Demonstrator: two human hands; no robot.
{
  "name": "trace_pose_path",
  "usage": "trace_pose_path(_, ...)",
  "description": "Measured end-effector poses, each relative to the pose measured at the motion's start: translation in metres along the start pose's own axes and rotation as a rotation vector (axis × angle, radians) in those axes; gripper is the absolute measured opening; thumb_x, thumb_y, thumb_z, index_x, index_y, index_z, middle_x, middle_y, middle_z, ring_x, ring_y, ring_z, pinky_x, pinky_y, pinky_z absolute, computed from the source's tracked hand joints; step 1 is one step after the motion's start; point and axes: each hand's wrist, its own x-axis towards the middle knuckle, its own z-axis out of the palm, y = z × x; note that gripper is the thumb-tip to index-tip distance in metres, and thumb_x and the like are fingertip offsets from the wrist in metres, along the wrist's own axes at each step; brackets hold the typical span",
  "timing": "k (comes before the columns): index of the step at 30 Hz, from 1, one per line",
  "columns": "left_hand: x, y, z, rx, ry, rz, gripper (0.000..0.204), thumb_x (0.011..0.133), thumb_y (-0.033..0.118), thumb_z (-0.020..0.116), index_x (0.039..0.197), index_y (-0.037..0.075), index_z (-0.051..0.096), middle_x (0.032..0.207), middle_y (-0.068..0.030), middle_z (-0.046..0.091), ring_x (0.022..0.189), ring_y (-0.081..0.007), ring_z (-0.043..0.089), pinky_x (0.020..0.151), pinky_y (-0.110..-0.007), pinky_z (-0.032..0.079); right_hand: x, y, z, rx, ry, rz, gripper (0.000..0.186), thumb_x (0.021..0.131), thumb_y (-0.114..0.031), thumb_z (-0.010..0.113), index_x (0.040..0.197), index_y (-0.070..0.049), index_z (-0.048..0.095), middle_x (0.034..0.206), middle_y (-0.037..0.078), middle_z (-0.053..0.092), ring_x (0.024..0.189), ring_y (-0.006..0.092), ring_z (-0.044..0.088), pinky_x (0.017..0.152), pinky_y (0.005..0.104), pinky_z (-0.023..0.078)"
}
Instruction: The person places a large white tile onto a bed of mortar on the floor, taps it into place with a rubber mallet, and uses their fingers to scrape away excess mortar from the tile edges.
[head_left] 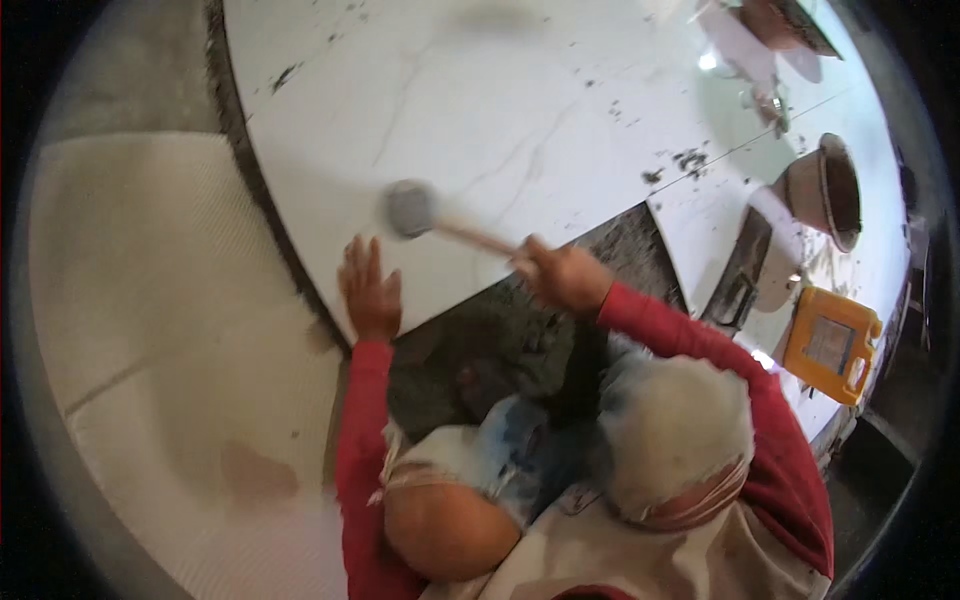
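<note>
My right hand (566, 278) is wrapped round the wooden handle of a mallet (411, 209). Its round grey head, slightly blurred, is over a large white marbled tile (480, 130), left of the hand; whether it touches the tile I cannot tell. At the tile's near left corner, my left hand (372, 292) rests with its fingers stretched out and holds nothing. Dark, rough mortar (510, 340) fills the gap between the tile and my bent knees.
A brown bucket (815, 190) lies tilted on the tiles at the right. Near it are a flat trowel-like tool (740, 275) and a yellow jerrycan (830, 345). Dark crumbs (690, 160) lie by a tile joint. Pale sheeting (170, 300) covers the left side.
</note>
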Motion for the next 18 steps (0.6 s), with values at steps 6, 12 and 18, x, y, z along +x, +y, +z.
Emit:
trace_pose_path(6,0.002,0.004,0.003,0.006,0.016,0.008,0.057,0.095,0.029,0.051,0.147,0.012,0.033,0.156,-0.0136,0.023,0.145,-0.0328,0.018,0.116,-0.051,0.016,-0.001,-0.006,0.001,-0.084,-0.180,0.212,0.039,0.097,-0.045,0.049,0.101,-0.006,0.047,0.064,0.024,0.060,0.061,0.0459,0.061,0.055,0.0545,0.047)
trace_pose_path(12,0.002,0.017,-0.002,0.085,-0.044,-0.022,0.060,0.097,0.029,0.047,0.151,0.015,0.025,0.158,-0.0122,0.018,0.145,-0.0324,0.017,0.116,-0.051,0.014,-0.009,0.013,-0.009,0.183,0.057,0.030,0.042,0.098,-0.045,0.046,0.102,-0.003,0.047,0.064,0.026,0.060,0.062,0.0490,0.060,0.056,0.0557,0.047)
trace_pose_path(18,0.007,0.042,-0.006,0.021,0.030,-0.059,0.055,0.097,0.025,0.050,0.148,0.011,0.033,0.155,-0.0148,0.026,0.143,-0.0349,0.022,0.115,-0.048,0.021,0.010,0.004,-0.037,0.127,0.186,-0.124,0.033,0.098,-0.037,0.051,0.097,-0.004,0.047,0.056,0.023,0.054,0.052,0.0457,0.056,0.049,0.0515,0.044)
